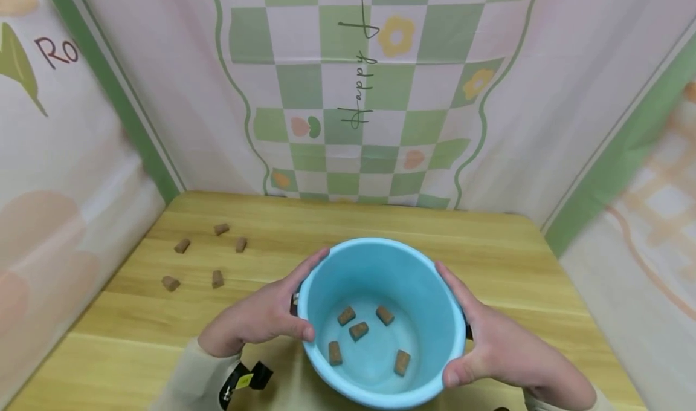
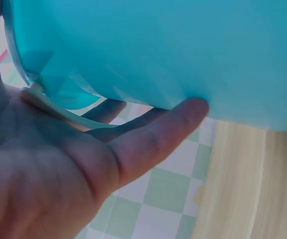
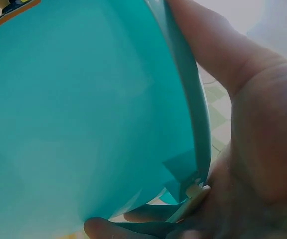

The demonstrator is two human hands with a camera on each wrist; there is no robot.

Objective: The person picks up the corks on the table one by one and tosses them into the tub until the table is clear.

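A light blue plastic bucket (image 1: 380,263) is held between both hands at the front of the table, its mouth facing the head camera. Several short brown corks (image 1: 359,330) lie spread over its bottom. My left hand (image 1: 263,311) grips the left side, thumb at the rim; in the left wrist view a fingertip (image 2: 195,107) presses the outer wall. On the opposite side my right hand (image 1: 495,341) grips the bucket, thumb on the rim and fingers along the wall. The bucket's handle (image 2: 58,110) runs close by the left palm.
Several more corks (image 1: 218,278) lie scattered on the left of the wooden table (image 1: 283,223). A patterned cloth (image 1: 359,84) hangs behind the table, with cloth walls on both sides. A black strap (image 1: 234,384) is on the left sleeve.
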